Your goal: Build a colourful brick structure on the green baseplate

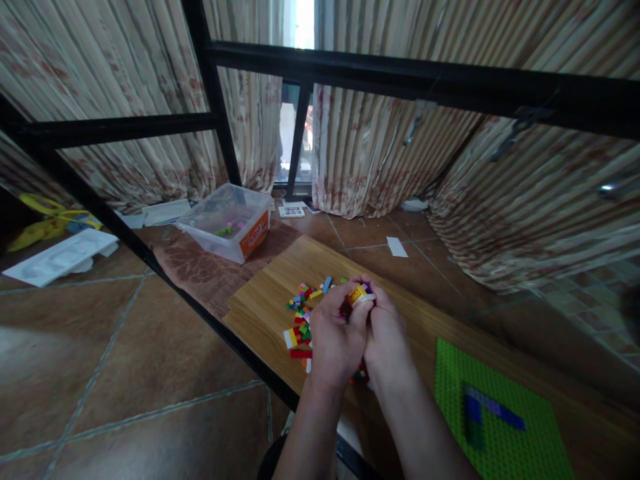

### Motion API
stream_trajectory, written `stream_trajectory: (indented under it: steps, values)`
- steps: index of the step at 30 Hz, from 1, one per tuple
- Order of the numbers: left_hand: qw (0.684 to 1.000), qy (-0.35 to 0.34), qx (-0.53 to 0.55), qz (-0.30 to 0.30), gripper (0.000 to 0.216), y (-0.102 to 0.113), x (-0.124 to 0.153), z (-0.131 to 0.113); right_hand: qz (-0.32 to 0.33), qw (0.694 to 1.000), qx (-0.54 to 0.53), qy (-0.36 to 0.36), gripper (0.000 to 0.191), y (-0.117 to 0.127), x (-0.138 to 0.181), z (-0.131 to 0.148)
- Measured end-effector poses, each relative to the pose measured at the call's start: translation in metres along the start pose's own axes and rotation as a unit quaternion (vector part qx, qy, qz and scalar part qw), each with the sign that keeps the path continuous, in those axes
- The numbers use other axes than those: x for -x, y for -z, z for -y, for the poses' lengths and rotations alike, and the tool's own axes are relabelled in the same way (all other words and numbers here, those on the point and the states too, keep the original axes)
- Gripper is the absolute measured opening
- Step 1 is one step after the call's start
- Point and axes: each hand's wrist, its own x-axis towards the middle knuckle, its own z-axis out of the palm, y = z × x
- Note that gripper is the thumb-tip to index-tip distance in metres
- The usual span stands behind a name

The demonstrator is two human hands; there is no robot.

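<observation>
My left hand [336, 333] and my right hand [384, 321] are together above the wooden board, fingers closed around a small cluster of toy building bricks [358, 294]. Yellow, white and purple show between the fingers; the rest of the cluster is hidden. Beneath and to the left of my hands lies a loose pile of coloured bricks [301, 327], partly covered by my left hand. On the right, a green baseplate [505, 413] carries an angled row of blue and purple bricks [495, 407], apart from both hands.
A clear plastic bin [220, 207] with an orange label and a few bricks stands on a brown mat [200, 273] beyond the wooden board [270, 277]. Black metal frame bars [350, 63] cross the view. White packaging [63, 257] lies on the tiled floor at left.
</observation>
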Motion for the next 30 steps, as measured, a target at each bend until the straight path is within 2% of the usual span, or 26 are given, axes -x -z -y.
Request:
stream_trajectory:
  steps: [3, 7, 10, 13, 17, 23, 27, 30]
  values:
    - [0.999, 0.019, 0.047, 0.006, 0.020, -0.001, 0.000, 0.002, 0.026, 0.998, -0.046, -0.022, 0.010, -0.001, 0.001, 0.006]
    - [0.991, 0.051, 0.122, 0.019, 0.020, -0.002, -0.001, 0.003, 0.086, 0.994, -0.056, -0.036, 0.022, -0.002, 0.007, 0.016]
    - [0.990, 0.067, 0.127, 0.012, 0.022, -0.001, -0.002, 0.003, 0.107, 0.992, -0.060, -0.035, 0.017, 0.000, 0.008, 0.017]
    - [0.989, 0.080, 0.121, 0.019, 0.023, -0.001, -0.003, 0.001, 0.085, 0.992, -0.078, -0.060, 0.010, 0.004, 0.002, 0.012]
    - [0.989, 0.098, 0.107, 0.013, 0.018, 0.000, -0.006, 0.003, 0.055, 0.992, -0.076, -0.085, 0.011, 0.008, -0.003, 0.005]
    - [0.982, 0.145, 0.113, -0.037, 0.015, 0.000, -0.007, 0.011, 0.080, 0.997, -0.001, -0.004, 0.015, 0.003, 0.009, -0.006]
    - [0.980, 0.147, 0.124, -0.041, 0.014, -0.003, -0.006, 0.007, 0.028, 0.993, 0.088, 0.078, 0.013, 0.004, 0.006, -0.012]
    - [0.983, 0.141, 0.111, -0.050, 0.017, -0.004, -0.005, 0.004, -0.002, 0.996, 0.075, 0.056, 0.012, 0.008, -0.004, -0.015]
